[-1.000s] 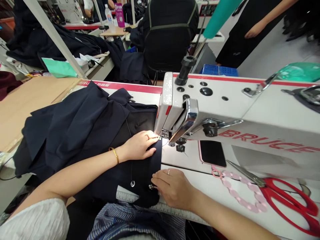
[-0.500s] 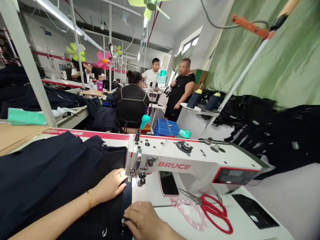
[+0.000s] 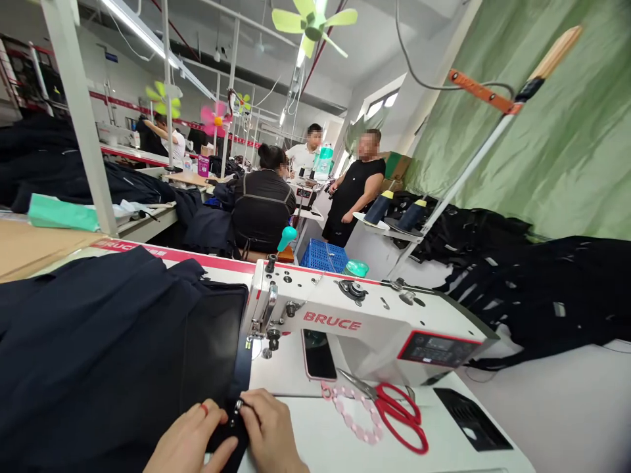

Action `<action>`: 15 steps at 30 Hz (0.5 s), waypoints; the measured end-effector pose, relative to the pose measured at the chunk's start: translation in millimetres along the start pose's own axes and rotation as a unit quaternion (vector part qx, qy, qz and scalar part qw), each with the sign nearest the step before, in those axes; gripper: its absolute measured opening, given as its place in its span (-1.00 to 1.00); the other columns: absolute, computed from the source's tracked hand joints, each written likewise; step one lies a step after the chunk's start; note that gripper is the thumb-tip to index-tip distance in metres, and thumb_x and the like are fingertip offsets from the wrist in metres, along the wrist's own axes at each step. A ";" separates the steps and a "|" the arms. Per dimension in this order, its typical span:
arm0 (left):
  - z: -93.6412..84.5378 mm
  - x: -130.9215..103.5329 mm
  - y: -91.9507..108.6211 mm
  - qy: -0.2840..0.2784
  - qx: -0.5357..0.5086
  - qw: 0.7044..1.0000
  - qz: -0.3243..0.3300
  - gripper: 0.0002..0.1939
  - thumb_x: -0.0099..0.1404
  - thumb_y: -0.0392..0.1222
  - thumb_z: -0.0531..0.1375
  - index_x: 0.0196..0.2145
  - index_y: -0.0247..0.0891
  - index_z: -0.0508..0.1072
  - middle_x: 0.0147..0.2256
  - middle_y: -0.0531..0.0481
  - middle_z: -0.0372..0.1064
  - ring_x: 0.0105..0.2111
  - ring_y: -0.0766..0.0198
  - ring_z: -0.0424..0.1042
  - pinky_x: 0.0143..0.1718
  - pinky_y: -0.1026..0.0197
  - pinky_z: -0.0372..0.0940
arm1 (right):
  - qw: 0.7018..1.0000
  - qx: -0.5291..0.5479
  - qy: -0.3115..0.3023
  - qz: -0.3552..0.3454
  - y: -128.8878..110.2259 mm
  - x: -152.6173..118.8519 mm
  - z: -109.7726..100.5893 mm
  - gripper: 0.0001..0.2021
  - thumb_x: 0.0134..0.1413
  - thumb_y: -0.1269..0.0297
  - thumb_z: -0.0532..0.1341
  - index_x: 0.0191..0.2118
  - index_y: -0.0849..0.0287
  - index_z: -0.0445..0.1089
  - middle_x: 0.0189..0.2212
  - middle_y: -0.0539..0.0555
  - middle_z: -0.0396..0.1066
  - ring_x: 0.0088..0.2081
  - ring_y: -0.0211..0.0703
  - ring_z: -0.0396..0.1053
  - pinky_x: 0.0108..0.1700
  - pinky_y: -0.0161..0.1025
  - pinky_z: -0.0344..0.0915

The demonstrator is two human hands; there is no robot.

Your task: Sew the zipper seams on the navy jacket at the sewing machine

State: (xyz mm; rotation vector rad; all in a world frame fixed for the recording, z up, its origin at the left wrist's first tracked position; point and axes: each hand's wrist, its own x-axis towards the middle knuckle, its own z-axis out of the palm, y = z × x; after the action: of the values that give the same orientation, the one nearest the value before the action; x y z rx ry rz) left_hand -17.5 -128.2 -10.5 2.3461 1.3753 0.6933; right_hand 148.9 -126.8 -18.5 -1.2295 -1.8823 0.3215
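Dark navy fabric [image 3: 123, 341] covers the left of the sewing table, its right edge running under the needle area of the white sewing machine [image 3: 345, 322]. Near the bottom, my right hand [image 3: 270, 427] pinches the fabric's edge beside a small shiny metal piece [image 3: 236, 408]. My left hand [image 3: 194, 437] rests on the cloth just left of that piece, thumb and fingers apart, a red ring on one finger. What lies under its palm is hidden.
Right of the hands lie a phone [image 3: 319, 355], a pink bead loop [image 3: 357, 414] and red-handled scissors [image 3: 401, 414]. Thread cones [image 3: 379, 207] stand on a holder behind the machine. Several people are beyond, one seated [image 3: 263, 203].
My left hand has moved from beside the needle down toward my right hand. My right hand stays at the fabric edge by the metal piece. The head view has shifted slightly.
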 end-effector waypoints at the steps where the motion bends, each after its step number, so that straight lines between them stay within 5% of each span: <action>1: 4.5 1.5 -0.3 0.002 0.020 1.000 -0.007 -0.76 0.21 -0.01 0.05 -0.33 -0.19 0.40 -0.37 -0.02 0.36 -0.36 0.22 0.40 -0.33 0.27 0.30 | 1.000 0.023 0.001 0.019 -0.7 1.1 -0.9 -0.79 0.11 0.29 0.00 -0.31 0.12 0.38 -0.41 0.03 0.43 -0.37 -0.23 0.38 -0.33 -0.34 0.30; 9: 18.7 15.5 4.0 -0.025 0.037 0.999 -0.031 -0.71 0.26 -0.10 -0.05 -0.39 -0.18 0.44 -0.40 -0.02 0.37 -0.36 0.20 0.40 -0.33 0.20 0.26 | 0.992 0.084 0.005 0.098 1.5 0.8 -0.9 -0.92 -0.07 0.36 0.13 -0.44 0.14 0.37 -0.46 0.00 0.44 -0.40 -0.23 0.39 -0.35 -0.35 0.28; 15: 25.0 13.0 -4.5 0.036 -0.014 0.999 0.028 -0.65 0.32 -0.09 -0.12 -0.43 -0.16 0.40 -0.45 0.04 0.37 -0.42 0.26 0.38 -0.40 0.27 0.24 | 0.990 0.093 0.001 0.103 4.2 1.3 0.7 -0.91 -0.12 0.39 0.13 -0.44 0.14 0.38 -0.46 0.00 0.44 -0.40 -0.21 0.39 -0.34 -0.33 0.29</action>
State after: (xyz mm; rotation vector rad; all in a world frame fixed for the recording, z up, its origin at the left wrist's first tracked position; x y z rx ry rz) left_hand -1.2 -115.6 -30.2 2.3662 1.3250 0.8169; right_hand 150.8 -123.4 -20.8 -1.2966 -1.6831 0.5932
